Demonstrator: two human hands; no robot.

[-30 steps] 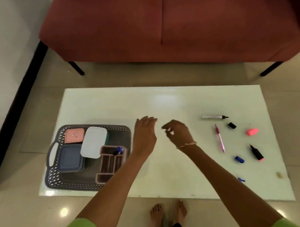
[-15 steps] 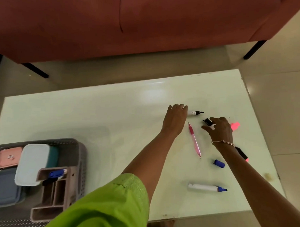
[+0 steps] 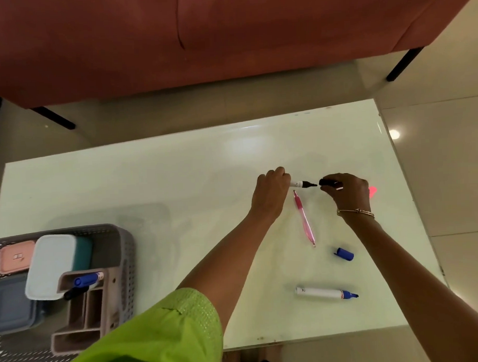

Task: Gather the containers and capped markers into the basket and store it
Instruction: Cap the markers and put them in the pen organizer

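Observation:
My left hand grips the white barrel of a black marker, its bare tip pointing right. My right hand pinches the black cap just off that tip. On the white table lie a pink pen, a loose blue cap and an uncapped blue marker. A pink highlighter piece peeks out behind my right hand. The grey basket at the left holds a pink box, a white-lidded teal box, a blue-grey box and a brown organiser with a capped blue marker.
A red sofa on black legs stands behind the table. Tiled floor surrounds the table. My green sleeve covers the basket's near right corner.
Both hands moved right from the table's middle. My left hand took hold of the black marker, my right hand picked up the black cap and brought it to the tip. The view shifted right.

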